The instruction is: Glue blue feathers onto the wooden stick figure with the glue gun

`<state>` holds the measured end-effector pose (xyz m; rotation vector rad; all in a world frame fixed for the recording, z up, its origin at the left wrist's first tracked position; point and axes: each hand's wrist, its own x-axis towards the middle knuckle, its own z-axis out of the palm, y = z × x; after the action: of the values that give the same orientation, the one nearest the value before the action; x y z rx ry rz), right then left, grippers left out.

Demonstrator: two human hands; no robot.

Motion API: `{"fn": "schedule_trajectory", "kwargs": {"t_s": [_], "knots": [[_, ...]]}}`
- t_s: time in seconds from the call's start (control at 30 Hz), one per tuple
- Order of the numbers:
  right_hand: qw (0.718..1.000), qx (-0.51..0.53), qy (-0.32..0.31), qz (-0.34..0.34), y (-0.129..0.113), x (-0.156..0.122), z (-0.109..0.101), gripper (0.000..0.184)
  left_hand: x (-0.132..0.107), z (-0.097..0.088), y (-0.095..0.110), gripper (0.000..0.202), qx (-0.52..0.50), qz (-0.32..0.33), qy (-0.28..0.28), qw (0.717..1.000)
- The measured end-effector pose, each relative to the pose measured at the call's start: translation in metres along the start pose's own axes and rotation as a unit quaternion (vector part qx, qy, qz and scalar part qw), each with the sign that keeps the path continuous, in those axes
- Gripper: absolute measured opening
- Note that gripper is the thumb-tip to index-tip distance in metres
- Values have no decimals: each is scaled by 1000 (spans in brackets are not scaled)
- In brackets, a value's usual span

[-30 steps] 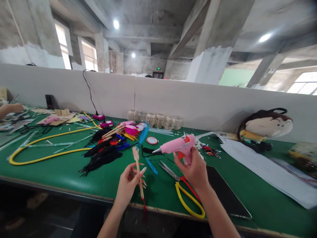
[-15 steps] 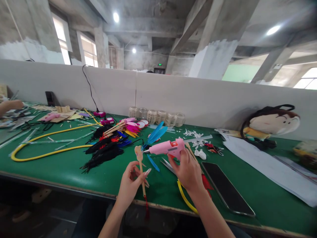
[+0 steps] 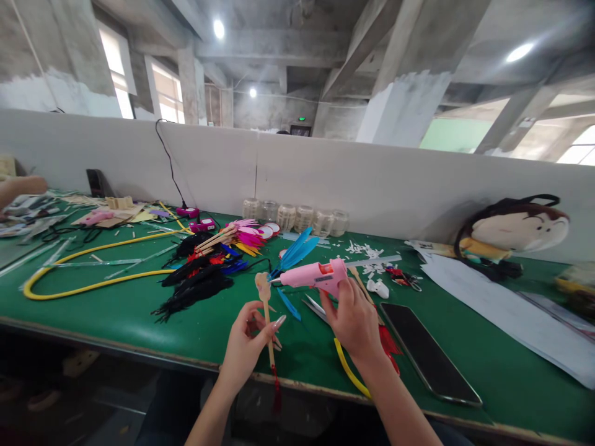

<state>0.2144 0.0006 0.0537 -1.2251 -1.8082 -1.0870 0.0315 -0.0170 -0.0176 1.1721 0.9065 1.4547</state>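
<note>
L hand (image 3: 246, 344) pinching wooden stick (image 3: 266, 310), fingers narrow; R hand (image 3: 356, 322) fingers wrapped round pink glue gun (image 3: 316, 277), nozzle (image 3: 274, 283) just beside stick top. Risk: shaky aim, nozzle hits blue feathers (image 3: 295, 251) or drips on green mat (image 3: 93, 316).

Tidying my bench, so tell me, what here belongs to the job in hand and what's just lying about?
In use: wooden stick in the left hand; pink hot glue gun in the right hand.

Lying about: black feathers, yellow-handled scissors, glass jars, plush doll.
</note>
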Motion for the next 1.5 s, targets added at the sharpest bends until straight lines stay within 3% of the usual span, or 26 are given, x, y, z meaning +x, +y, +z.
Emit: {"fn": "schedule_trajectory", "kwargs": {"t_s": [1.0, 1.33, 1.5], "knots": [[1000, 11, -11, 4, 2, -1, 0, 17, -1, 0, 3, 33, 10, 6, 9, 1000], [1000, -10, -14, -13, -2, 0, -1, 16, -2, 0, 3, 31, -1, 8, -22, 1000], [1000, -20, -3, -9, 1, -3, 4, 21, 0, 1, 5, 33, -48, -4, -3, 999]]}}
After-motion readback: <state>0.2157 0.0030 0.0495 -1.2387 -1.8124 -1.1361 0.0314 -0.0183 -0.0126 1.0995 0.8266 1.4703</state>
